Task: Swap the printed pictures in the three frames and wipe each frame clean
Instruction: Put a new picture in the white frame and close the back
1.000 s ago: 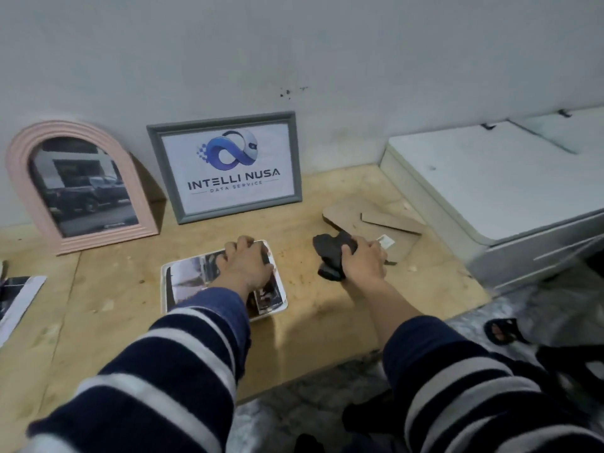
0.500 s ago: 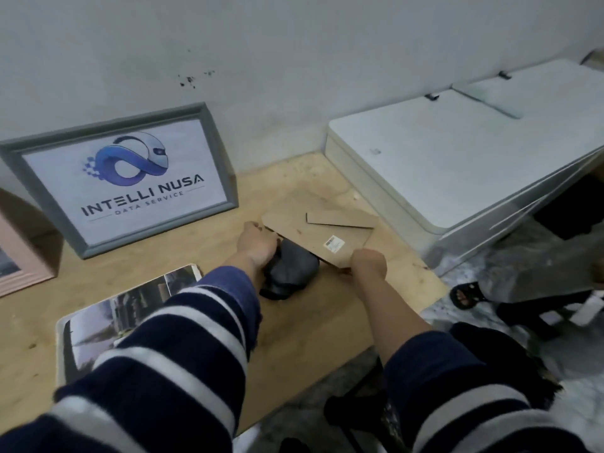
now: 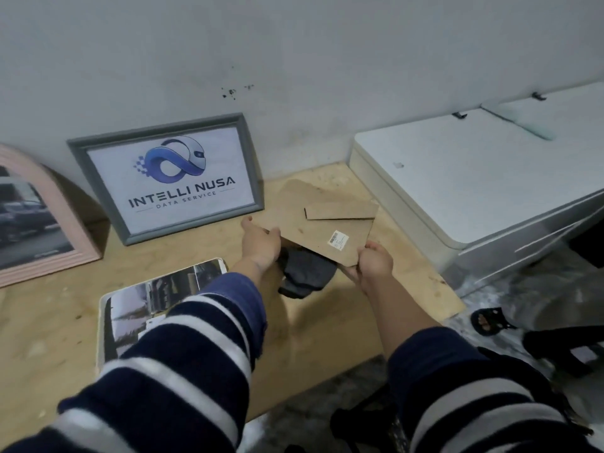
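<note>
Holding the brown backing board (image 3: 322, 228) at its near edge, my left hand (image 3: 261, 245) and right hand (image 3: 374, 261) each pinch a corner, tilting it above the dark cloth (image 3: 307, 273) on the worktop (image 3: 327, 325). Nearer me, the white frame (image 3: 101, 322) lies flat with a picture (image 3: 153, 295) inside. The grey frame (image 3: 253, 165) leans on the wall, holding a logo print (image 3: 173, 181).
</note>
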The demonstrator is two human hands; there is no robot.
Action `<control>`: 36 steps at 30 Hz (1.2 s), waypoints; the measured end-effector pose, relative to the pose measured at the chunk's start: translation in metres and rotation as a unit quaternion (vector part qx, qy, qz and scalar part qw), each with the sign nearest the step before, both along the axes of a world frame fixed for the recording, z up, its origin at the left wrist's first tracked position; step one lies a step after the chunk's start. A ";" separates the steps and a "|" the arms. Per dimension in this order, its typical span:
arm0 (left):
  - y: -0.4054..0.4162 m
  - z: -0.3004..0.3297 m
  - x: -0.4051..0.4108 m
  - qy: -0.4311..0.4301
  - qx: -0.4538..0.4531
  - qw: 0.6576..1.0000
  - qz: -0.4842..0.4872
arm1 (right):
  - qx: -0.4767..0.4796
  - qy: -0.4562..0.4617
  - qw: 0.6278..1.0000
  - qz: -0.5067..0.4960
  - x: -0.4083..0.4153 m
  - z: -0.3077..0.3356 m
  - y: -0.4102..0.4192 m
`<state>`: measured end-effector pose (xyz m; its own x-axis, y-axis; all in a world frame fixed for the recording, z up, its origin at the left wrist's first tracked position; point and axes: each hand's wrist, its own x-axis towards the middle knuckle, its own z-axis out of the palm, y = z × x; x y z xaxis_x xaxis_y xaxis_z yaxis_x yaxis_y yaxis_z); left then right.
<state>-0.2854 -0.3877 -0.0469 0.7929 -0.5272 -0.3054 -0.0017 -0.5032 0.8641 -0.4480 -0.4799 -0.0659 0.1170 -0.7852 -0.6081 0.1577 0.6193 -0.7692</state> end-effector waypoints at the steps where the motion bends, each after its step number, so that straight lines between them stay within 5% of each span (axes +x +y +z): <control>1: 0.008 0.002 0.007 0.008 -0.004 1.000 0.017 | -0.001 0.007 1.000 0.013 0.004 0.004 0.004; 15: 0.160 0.017 0.069 0.094 -0.057 0.954 0.280 | -0.083 0.064 0.959 0.262 0.090 0.039 0.100; 17: 0.180 0.015 0.074 0.106 -0.053 0.942 0.315 | -0.189 0.158 0.908 0.340 0.092 0.026 0.114; 21: 0.215 0.013 0.081 0.114 -0.054 0.922 0.366 | -0.417 0.360 0.667 0.502 0.088 -0.001 0.138; 24: 0.231 0.007 0.085 0.102 -0.048 0.920 0.375 | -0.480 0.399 0.564 0.541 0.090 -0.009 0.157; 28: 0.238 0.007 0.084 0.095 -0.065 0.913 0.391 | -0.502 0.425 0.516 0.549 0.093 -0.017 0.171; 36: 0.247 0.005 0.084 0.101 -0.055 0.912 0.395 | -0.536 0.430 0.486 0.541 0.096 -0.025 0.182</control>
<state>-0.2010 -0.1402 -0.0423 0.8724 0.1468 -0.4663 0.4874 -0.1890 0.8525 -0.3516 -0.2978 -0.0910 0.8780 -0.4663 -0.1079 -0.4783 -0.8461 -0.2353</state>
